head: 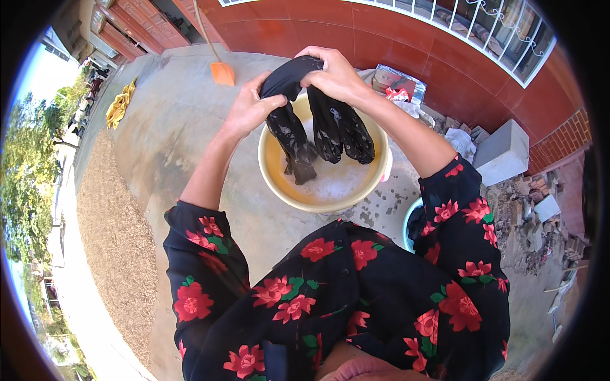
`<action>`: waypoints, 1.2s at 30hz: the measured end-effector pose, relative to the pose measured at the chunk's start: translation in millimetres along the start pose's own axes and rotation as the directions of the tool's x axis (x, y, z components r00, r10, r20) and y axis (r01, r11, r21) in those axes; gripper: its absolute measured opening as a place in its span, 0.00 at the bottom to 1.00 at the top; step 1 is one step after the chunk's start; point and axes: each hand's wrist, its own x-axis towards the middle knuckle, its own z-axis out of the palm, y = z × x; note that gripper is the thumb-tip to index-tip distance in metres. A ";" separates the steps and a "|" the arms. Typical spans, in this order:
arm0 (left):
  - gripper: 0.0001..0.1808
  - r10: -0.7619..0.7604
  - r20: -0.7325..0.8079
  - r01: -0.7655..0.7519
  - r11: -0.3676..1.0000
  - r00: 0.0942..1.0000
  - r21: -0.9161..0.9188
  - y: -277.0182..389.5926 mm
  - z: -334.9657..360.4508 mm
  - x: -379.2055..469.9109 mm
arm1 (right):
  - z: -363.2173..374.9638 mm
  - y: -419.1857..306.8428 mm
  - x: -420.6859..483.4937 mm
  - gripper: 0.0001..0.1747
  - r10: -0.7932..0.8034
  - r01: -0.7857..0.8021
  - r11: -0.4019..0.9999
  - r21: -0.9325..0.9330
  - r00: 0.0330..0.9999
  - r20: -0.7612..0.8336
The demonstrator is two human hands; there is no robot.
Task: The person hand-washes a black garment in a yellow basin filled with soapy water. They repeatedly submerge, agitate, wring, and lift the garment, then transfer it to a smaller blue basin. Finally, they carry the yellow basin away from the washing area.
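Note:
A wet black garment (293,74) hangs in a bent loop between my two hands above a cream-yellow basin (269,178). My left hand (256,102) grips its left side, thumb pointing inward. On the upper right, my right hand (331,74) is closed around the cloth. The garment's lower parts drape into the basin, with flecks of suds on them, and the left one dips into the water. Foamy water (340,183) fills the basin's bottom. What kind of garment this is cannot be told from its folds.
A light-blue tub (408,224) with dark cloth stands right of the basin, partly behind my sleeve. An orange shovel (222,74) rests beyond, near the red wall (391,38). Right lie a pale block (500,150) and brick rubble (529,209). Grain-like material (114,228) spreads across the left ground.

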 end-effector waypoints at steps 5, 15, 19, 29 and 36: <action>0.13 0.146 -0.260 -0.228 0.920 0.954 -0.320 28.7 9.6 28.8 | -24.1 -7.6 -10.5 0.41 -0.124 0.095 0.982 0.163 0.976 0.181; 0.20 -0.107 -0.396 -0.108 0.868 0.912 -0.484 73.1 57.4 74.3 | 10.4 21.0 -23.7 0.51 0.118 -0.126 0.742 0.658 0.991 0.056; 0.41 -0.094 0.091 0.099 0.994 0.991 -0.055 33.6 5.3 81.4 | 8.3 63.3 -25.7 0.29 0.226 -0.399 0.485 0.778 0.917 0.329; 0.40 0.419 0.098 -0.030 0.289 0.903 -0.957 -82.0 40.6 109.5 | 49.5 90.8 -22.5 0.34 -0.239 -0.684 -0.276 0.675 0.729 0.641; 0.15 0.022 0.090 0.079 0.310 0.996 -0.947 -62.1 33.0 94.2 | 37.5 70.5 -28.0 0.33 -0.049 -0.677 0.198 0.709 0.716 0.697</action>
